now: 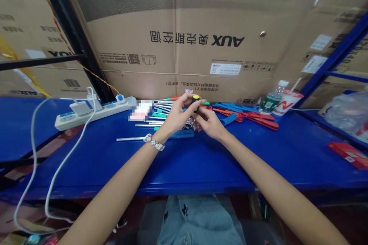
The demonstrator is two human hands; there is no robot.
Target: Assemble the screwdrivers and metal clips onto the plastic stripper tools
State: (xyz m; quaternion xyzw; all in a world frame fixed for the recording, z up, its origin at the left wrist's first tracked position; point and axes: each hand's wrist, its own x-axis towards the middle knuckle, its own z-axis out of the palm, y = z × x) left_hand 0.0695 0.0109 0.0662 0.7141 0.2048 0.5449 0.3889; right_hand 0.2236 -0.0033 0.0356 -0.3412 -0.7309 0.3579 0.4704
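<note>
My left hand (180,113) has its fingers closed round a small black cylindrical piece with a yellow top (196,98). Close beside it, my right hand (209,121) is curled just below that piece, its fingers bent near small shiny metal parts; what it grips is too small to make out. Behind and left of the hands lie several metal rods with green and orange ends (159,115). A blue flat tool (182,134) lies under the hands. To the right are blue tools (230,106) and red-orange tools (263,120).
A white power strip (94,113) with plugs and cables lies at the left of the blue table (184,168). At the back right stand a plastic bottle (270,101) and a paper cup (287,102). A red packet (347,155) lies far right. Cardboard (184,57) rises behind.
</note>
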